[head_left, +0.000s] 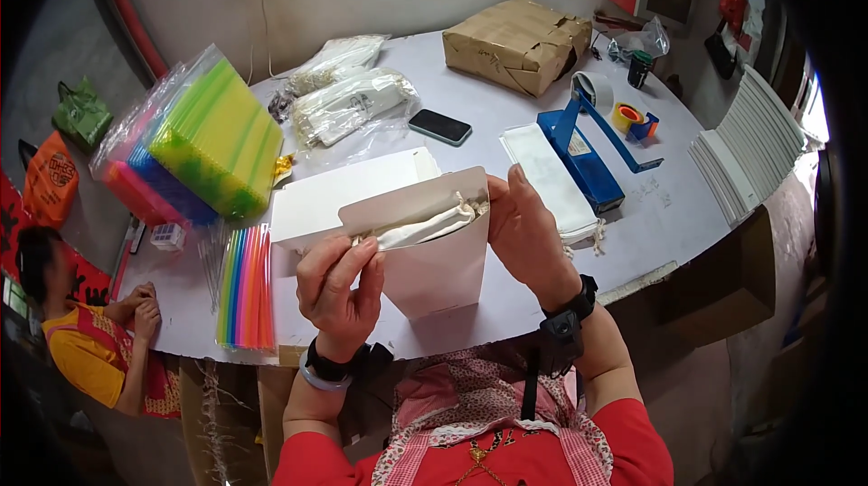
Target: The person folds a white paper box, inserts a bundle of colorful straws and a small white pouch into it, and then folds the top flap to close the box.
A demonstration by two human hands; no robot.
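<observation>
A white cardboard box (pixel 438 273) stands upright at the table's near edge, its top flaps raised. Inside it, a white cloth drawstring pouch (pixel 425 229) shows at the opening, with cord bunched toward the right. My left hand (pixel 339 292) is closed on the box's left top edge, thumb and fingers pinched together there. My right hand (pixel 532 233) grips the box's right top corner; its thumb points up and some fingertips are hidden behind the cardboard. Just behind the box lies another white box (pixel 357 189). To the right rests a stack of white cloth pouches (pixel 547 183).
Left are colourful plastic sleeves (pixel 212 138) and bright strips (pixel 244 292). Bagged white goods (pixel 357 106), a phone (pixel 440 127) and a brown parcel (pixel 515 43) lie farther back. A blue sealer (pixel 583 160) and a tape dispenser (pixel 636 122) are right. A person (pixel 95 341) sits left.
</observation>
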